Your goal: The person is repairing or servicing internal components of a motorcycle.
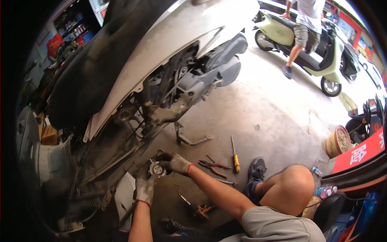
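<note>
Both my hands wear grimy cloth gloves with red cuffs, low in the centre, beside the scooter's frame (pixel 173 109). My left hand (pixel 145 184) has its fingers closed on the lower left of a round silver metal part (pixel 157 170) with a holed face. My right hand (pixel 174 163) grips the same part at its upper right, near a dark piece whose shape is unclear. Behind them are the scooter's white body panel (pixel 161 48) and black seat (pixel 88 76). Pliers (pixel 215 169), a yellow-handled screwdriver (pixel 236 161) and a wrench (pixel 225 181) lie to the right.
A kickstand (pixel 193 142) juts out above the tools. An orange-and-black tool (pixel 201 210) lies below. A person (pixel 302 32) stands by a pale scooter (pixel 270 32). A planter (pixel 336 143), red sign (pixel 358 151) and bottles (pixel 324 192) line the right. A loose panel (pixel 123 193) is at lower left.
</note>
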{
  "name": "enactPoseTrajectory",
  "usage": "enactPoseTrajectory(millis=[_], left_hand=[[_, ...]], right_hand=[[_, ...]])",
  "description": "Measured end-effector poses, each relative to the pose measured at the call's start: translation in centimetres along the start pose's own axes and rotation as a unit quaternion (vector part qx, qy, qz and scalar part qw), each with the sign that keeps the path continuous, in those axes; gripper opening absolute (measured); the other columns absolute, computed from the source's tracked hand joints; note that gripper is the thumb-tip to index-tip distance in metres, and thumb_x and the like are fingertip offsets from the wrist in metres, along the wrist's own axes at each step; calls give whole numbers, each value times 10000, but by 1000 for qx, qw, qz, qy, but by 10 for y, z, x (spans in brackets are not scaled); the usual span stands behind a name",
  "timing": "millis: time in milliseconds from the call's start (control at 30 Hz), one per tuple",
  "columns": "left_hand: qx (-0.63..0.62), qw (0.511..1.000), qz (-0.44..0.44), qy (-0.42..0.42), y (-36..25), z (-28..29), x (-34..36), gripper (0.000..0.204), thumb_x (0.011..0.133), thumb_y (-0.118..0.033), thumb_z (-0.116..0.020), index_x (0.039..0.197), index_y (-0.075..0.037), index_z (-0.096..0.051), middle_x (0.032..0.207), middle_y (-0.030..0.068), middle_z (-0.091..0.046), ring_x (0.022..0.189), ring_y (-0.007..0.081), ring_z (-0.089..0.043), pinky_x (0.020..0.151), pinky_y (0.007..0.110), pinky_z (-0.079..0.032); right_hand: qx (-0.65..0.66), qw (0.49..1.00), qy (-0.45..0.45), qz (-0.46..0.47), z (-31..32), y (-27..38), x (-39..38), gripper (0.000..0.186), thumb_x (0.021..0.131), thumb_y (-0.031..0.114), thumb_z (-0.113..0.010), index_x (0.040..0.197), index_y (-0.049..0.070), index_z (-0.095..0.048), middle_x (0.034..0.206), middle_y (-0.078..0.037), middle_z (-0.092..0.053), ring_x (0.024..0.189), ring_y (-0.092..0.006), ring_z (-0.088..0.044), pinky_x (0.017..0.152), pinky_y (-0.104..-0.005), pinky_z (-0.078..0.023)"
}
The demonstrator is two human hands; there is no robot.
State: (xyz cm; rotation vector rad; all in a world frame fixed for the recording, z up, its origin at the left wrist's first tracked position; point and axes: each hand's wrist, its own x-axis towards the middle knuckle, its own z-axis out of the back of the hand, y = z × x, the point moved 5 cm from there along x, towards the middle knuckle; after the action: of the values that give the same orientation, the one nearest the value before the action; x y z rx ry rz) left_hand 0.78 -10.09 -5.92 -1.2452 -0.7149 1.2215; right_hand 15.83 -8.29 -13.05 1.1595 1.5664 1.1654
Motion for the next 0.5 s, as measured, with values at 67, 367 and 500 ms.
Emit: enactPoseTrajectory(millis=[67,367,500], left_hand=[[4,999,36,-24,12,6,1,488,836,-46,-659,1311,-43,-552,1212,71,-609,1074,163,-581,904,268,-461],[8,1000,6,-23,11,3,4,497,807,-9,-629,1296,-11,-542,1205,100,-607,1089,191,-591,920,305,-480],[-8,999,26,-19,14,1,5,512,799,7,-615,1305,5,-533,1213,106,-604,1095,201,-592,939,313,-472]], right_hand=[[4,1000,-1,7,0,3,-1,353,903,181,-634,1213,13,-617,1012,-91,-677,771,-131,-638,662,-289,-549],[-3,1000,-17,2,1,15,-10,324,889,200,-620,1160,25,-644,952,-93,-693,703,-157,-646,584,-298,-547],[-36,999,-16,-1,3,13,-10,325,893,195,-608,1170,29,-641,955,-89,-696,710,-165,-653,585,-304,-549]])
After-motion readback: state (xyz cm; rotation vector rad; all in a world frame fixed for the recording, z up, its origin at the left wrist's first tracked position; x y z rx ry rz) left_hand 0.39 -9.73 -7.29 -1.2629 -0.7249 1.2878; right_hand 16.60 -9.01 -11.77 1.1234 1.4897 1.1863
